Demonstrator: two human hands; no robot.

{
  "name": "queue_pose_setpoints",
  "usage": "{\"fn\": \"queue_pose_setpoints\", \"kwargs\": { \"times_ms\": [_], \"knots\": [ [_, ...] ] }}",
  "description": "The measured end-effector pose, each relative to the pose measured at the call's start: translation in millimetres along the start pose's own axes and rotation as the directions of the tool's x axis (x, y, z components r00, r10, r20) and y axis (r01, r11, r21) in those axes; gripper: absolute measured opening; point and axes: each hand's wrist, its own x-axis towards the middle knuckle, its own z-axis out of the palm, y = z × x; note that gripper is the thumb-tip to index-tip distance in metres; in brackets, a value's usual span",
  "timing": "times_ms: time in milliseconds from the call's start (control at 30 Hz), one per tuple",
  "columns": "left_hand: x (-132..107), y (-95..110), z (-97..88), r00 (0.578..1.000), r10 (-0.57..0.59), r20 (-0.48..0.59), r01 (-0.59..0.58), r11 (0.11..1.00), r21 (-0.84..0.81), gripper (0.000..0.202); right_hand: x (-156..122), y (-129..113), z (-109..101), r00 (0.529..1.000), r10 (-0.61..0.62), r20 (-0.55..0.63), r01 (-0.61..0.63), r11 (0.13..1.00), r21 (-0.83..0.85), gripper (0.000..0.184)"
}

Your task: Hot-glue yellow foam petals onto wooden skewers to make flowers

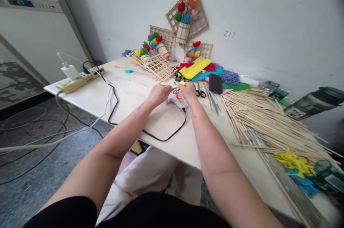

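Observation:
Over the middle of the table, my two hands work close together with fingers pinched. In my right hand (188,91) is a small yellow crepe paper piece (182,83), showing at the fingertips. My left hand (160,93) closes its fingertips near the thin dark end of something that runs toward the yellow piece; I cannot make out what it is. Just below and between the hands lies a white hot glue gun (176,100), its black cord curving toward me. Black-handled scissors (200,93) rest right of my right hand.
Bamboo lattices with paper tulips (188,13) lean on the wall. Folded yellow crepe paper (196,68), a phone (215,83) and many bamboo sticks (268,113) lie right. A power strip (79,80) sits left, its cables crossing the table edge. A dark bottle (314,102) stands far right.

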Motion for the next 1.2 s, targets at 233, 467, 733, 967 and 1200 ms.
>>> {"fn": "queue_pose_setpoints", "kwargs": {
  "times_ms": [233,467,733,967,1200],
  "knots": [
    [0,0,1.2,1.000,-0.007,-0.024,0.005,0.999,-0.052,0.030,2,3,1,0.999,-0.011,-0.035,0.013,0.998,0.057,0.029],
    [0,2,2.2,0.997,-0.015,-0.072,0.010,0.997,-0.070,0.030,9,13,11,0.999,-0.020,-0.040,0.034,0.926,0.375,0.026],
    [4,-4,6.1,0.996,-0.029,-0.082,0.008,0.968,-0.250,0.023,0,7,12,0.997,0.077,0.000,-0.065,0.845,0.531,0.024],
    [6,-3,1.2,0.994,-0.110,-0.004,0.096,0.885,-0.455,0.022,-1,-1,-1,0.999,0.041,-0.007,-0.039,0.987,0.156,0.031],
    [5,-4,-4.4,0.942,-0.231,0.242,0.333,0.580,-0.743,0.020,-4,8,-19,0.996,-0.083,-0.012,0.084,0.995,0.047,0.051]
  ]
}}
